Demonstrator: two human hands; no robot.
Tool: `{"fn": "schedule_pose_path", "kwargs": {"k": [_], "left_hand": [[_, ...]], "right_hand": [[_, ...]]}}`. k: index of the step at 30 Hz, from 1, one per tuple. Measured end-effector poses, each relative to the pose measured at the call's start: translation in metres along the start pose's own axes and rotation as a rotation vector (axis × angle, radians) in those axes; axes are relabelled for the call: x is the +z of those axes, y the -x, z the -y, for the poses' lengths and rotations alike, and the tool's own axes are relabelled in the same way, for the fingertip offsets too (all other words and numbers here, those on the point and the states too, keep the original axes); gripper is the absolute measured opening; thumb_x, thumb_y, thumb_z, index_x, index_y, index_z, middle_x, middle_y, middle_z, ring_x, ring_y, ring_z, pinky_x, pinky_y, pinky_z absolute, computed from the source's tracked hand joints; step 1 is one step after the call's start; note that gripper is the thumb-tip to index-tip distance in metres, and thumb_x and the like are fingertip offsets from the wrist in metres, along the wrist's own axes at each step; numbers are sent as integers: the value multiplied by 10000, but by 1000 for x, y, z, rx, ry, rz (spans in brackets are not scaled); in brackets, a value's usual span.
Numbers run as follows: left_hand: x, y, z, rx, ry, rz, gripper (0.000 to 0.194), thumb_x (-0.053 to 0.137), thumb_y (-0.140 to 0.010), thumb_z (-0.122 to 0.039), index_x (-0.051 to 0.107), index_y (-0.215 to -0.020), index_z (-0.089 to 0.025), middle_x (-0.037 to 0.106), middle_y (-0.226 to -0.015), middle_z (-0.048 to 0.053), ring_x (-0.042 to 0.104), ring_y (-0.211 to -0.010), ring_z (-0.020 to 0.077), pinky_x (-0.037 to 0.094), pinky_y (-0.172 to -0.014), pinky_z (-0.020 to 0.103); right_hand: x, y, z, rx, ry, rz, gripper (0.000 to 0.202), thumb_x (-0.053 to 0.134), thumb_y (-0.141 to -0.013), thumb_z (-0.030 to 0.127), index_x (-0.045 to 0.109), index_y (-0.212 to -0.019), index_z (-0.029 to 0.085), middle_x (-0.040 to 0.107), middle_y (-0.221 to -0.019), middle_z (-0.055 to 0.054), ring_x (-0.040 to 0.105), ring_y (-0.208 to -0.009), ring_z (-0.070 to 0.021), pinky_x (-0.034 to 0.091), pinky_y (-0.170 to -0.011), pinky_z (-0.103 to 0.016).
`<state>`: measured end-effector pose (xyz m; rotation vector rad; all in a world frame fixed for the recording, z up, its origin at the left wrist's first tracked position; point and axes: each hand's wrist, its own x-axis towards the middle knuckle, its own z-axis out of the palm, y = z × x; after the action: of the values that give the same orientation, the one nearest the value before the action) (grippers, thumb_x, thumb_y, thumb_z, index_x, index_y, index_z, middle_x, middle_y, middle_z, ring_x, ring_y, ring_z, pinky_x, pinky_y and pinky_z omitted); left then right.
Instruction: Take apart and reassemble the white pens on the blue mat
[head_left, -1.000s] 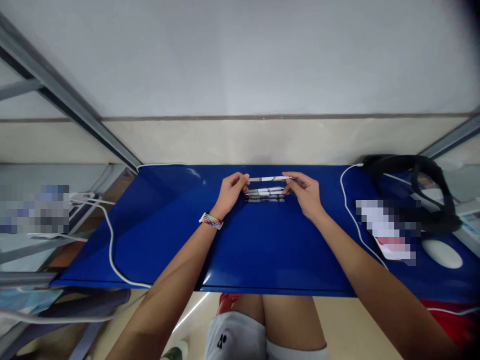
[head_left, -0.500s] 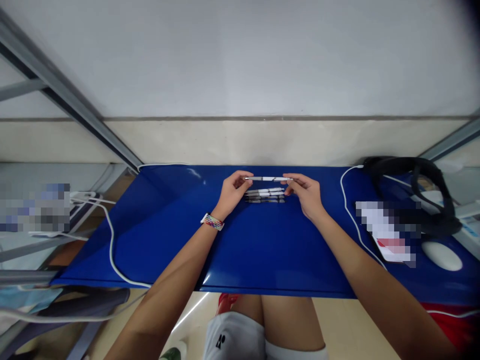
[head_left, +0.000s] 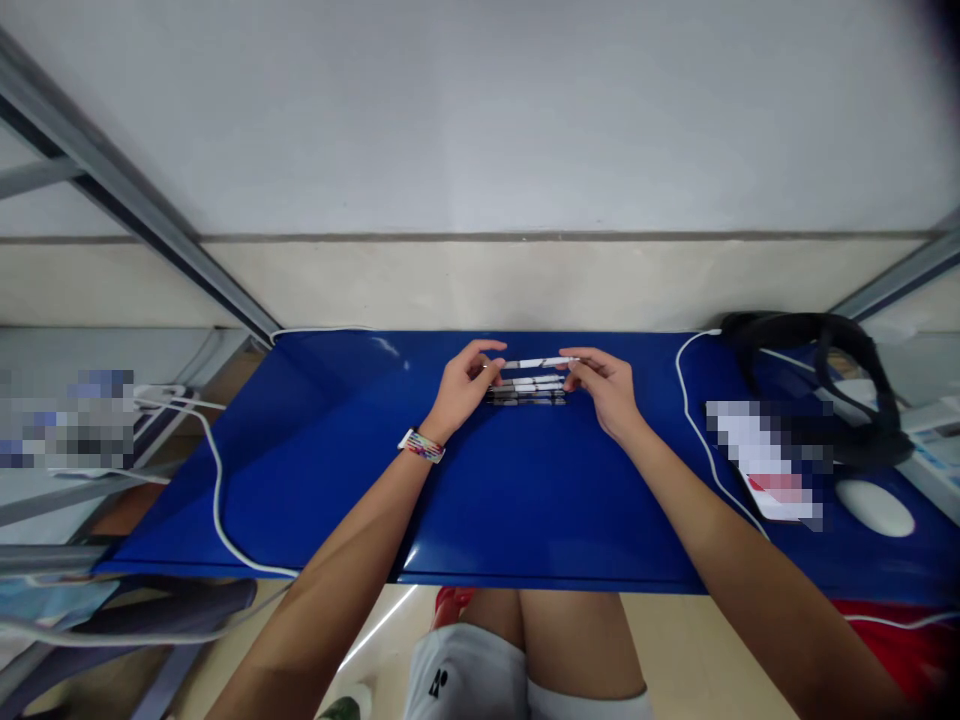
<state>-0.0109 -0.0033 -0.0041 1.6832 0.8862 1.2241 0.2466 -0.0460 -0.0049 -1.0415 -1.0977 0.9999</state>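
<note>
A white pen (head_left: 536,363) with dark markings is held level between my two hands, just above the blue tabletop (head_left: 480,500). My left hand (head_left: 469,380) has its thumb and fingers at the pen's left end, hiding that tip. At the other end, my right hand (head_left: 602,378) pinches the pen between thumb and fingers. Directly below, on the near side, several similar pens (head_left: 527,391) lie side by side in a stack of rows, pointing left to right. A colourful woven band circles my left wrist.
On the right side lie a phone (head_left: 776,490) with a blurred screen, a white computer mouse (head_left: 875,507) and black headgear (head_left: 862,370). White cables (head_left: 686,400) run along both sides. A wall backs the table, with metal frame posts (head_left: 225,280) at its sides.
The held pen has tilted slightly, its left end lower and now more covered by my left fingers. The left index finger has straightened away from the pen. The view has shifted a little.
</note>
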Motion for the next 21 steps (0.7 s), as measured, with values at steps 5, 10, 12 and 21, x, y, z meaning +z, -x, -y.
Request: {"fn": "schedule_pose_path", "kwargs": {"k": [5, 10, 12, 21], "left_hand": [[0, 1, -3, 23, 38, -24, 433, 835, -969, -412, 718, -1346, -232, 778, -934, 38, 757, -885, 194, 595, -820, 327], [0, 3, -5, -29, 59, 34, 285, 744, -1037, -425, 787, -1234, -224, 688, -673, -21, 665, -634, 149, 537, -655, 286], [0, 3, -6, -40, 78, 32, 312, 771, -1017, -434, 777, -1250, -228, 699, -695, -21, 670, -630, 145, 538, -639, 279], [0, 1, -2, -82, 115, -14, 384, 722, -1043, -586, 784, -1069, -208, 753, -770, 26, 693, -633, 135, 483, -568, 258]], "right_hand": [[-3, -2, 0, -15, 31, -46, 273, 863, -867, 427, 880, -1072, 248, 850, -917, -54, 708, -627, -157, 613, -651, -340], [-3, -1, 2, -24, 22, -28, 240, 867, -869, 399, 883, -1054, 247, 845, -892, -50, 709, -629, -154, 598, -647, -328], [-2, -1, 3, -23, 17, -34, 232, 870, -865, 395, 883, -1040, 244, 843, -888, -51, 705, -626, -151, 592, -643, -326], [-1, 0, 5, 8, -13, 18, 236, 875, -855, 381, 883, -1052, 252, 844, -897, -46, 695, -632, -155, 587, -662, -344]]}}
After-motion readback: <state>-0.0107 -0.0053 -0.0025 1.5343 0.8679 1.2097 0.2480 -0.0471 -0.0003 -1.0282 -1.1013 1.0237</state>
